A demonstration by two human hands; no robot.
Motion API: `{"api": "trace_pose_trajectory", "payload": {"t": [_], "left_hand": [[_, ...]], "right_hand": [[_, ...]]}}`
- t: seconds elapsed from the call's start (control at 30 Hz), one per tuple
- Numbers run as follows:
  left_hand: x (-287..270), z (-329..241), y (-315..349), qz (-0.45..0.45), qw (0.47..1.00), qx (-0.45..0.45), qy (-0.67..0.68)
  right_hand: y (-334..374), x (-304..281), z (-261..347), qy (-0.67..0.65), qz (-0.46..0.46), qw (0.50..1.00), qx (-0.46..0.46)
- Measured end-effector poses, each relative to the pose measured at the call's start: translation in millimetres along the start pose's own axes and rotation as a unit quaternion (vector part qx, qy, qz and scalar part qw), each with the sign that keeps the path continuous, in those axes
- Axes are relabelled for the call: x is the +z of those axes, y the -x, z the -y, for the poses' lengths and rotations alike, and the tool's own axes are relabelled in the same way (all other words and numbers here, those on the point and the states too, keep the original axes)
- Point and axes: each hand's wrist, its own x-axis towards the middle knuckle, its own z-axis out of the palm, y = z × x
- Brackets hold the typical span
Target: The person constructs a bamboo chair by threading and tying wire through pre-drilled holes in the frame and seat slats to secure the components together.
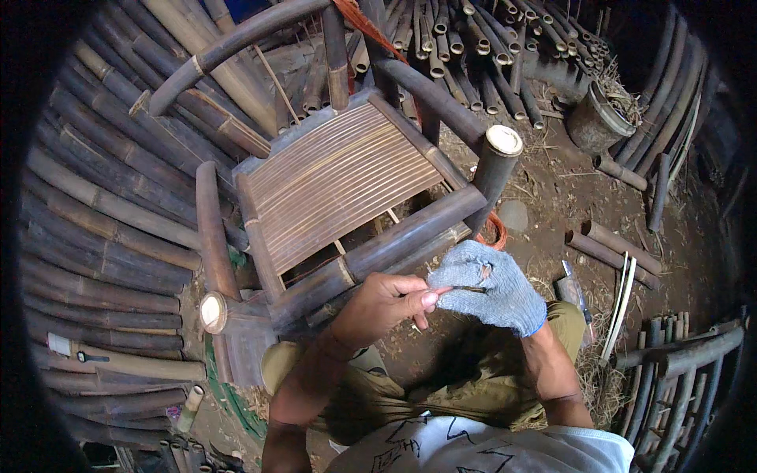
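My bare left hand [386,306] and my right hand [490,288], in a grey knit glove with a hole near the knuckles, meet above my lap. Both are closed in a pinch. A thin reddish strand [443,291] runs between their fingertips; its exact kind is too small to tell. Just beyond stands a bamboo chair [410,232] with dark pole arms and a seat of slats [339,185]. A gap shows between the slats and the chair's near rail. By the chair's near right post hangs a coil of orange cord [494,230].
Dark bamboo poles [118,236] lie stacked along the left. More cut poles [489,47] are piled at the back. At far right stands a bucket of shavings [601,118]. A broad blade [574,288] and pale strips [620,307] lie right of my knee, near a bamboo frame [686,359].
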Motion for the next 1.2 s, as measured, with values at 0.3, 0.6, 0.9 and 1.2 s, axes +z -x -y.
{"api": "trace_pose_trajectory", "payload": {"t": [0.3, 0.6, 0.9, 1.2], "left_hand": [[-13, 0, 0, 0.065, 0.997, -0.026, -0.032], [-14, 24, -2, -0.077, 0.996, -0.004, -0.045], [-68, 24, -26, -0.397, 0.846, -0.051, -0.351], [-90, 45, -116, -0.303, 0.722, -0.163, -0.6]], "right_hand": [[2, 5, 2, 0.094, -0.001, 0.995, -0.038], [3, 12, -9, 0.183, 0.001, 0.983, 0.005], [-43, 26, -61, 0.215, -0.165, 0.963, 0.002], [-115, 46, -140, 0.326, 0.268, 0.882, 0.209]]}}
